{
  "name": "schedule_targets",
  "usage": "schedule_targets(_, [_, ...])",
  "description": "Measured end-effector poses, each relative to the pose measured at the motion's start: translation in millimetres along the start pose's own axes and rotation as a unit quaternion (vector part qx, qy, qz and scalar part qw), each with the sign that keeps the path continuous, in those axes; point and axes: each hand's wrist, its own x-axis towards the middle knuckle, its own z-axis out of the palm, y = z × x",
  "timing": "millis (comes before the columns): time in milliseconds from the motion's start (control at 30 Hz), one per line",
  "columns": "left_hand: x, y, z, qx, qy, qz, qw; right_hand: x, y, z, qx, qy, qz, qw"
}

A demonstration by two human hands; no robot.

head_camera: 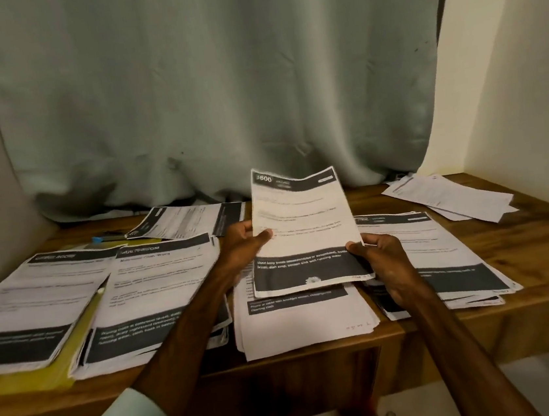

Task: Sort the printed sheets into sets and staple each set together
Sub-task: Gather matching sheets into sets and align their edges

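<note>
Wooden table (527,247), grey-green curtain (210,78) behind it, cream wall (506,61) at right. Your left hand (245,245) and right hand (387,260) both pinch one sheet (302,225) at frame centre, raised over the middle stack (297,328). It's white and creased, with dark header and footer bands.

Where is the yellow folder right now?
In the head view, the yellow folder lies at the left end of the wooden table, mostly buried under the leftmost stack of printed sheets, with only its near edge peeking out.

Six paper piles (159,289), one held sheet (302,225), two hands (245,245), one yellow folder (29,377), one table (544,245)
</note>
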Motion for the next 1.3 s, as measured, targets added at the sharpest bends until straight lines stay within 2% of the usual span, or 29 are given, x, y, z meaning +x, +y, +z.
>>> schedule_targets(300, [-21,26,-65,0.155,-0.012,0.049,0.987,-12,-19,77,0.029,-0.041,-0.004,0.999])
schedule_targets(467, [-52,19,-133,0.212,0.045,0.028,0.976,-29,-24,131,0.026,-0.06,-0.009,0.998])
schedule_targets(667, [-100,-2,-212,0.379,0.179,0.042,0.907,-68,-37,204,-0.015,-0.082,-0.051,0.995])
schedule_targets(767, [-122,-7,-252,0.423,0.249,0.014,0.871,-82,-39,236,-0.041,-0.091,-0.076,0.992])
schedule_targets(833, [-131,-8,-276,0.447,0.266,-0.014,0.854,-88,-39,256,-0.071,-0.091,-0.084,0.99])
schedule_targets(1000, [-133,-15,-304,0.466,0.198,-0.061,0.86,-94,-31,287,-0.177,-0.065,-0.088,0.978])
schedule_targets(1100, [-122,-17,-296,0.501,0.144,-0.044,0.852,-94,-26,291,-0.19,-0.049,-0.07,0.978])
schedule_targets(1200, [-104,-17,-284,0.551,0.112,-0.028,0.827,-89,-22,291,-0.19,-0.039,-0.053,0.98])
schedule_targets(1300, [-93,-22,-280,0.592,0.079,-0.047,0.8,-85,-17,291,-0.197,-0.045,-0.046,0.978])
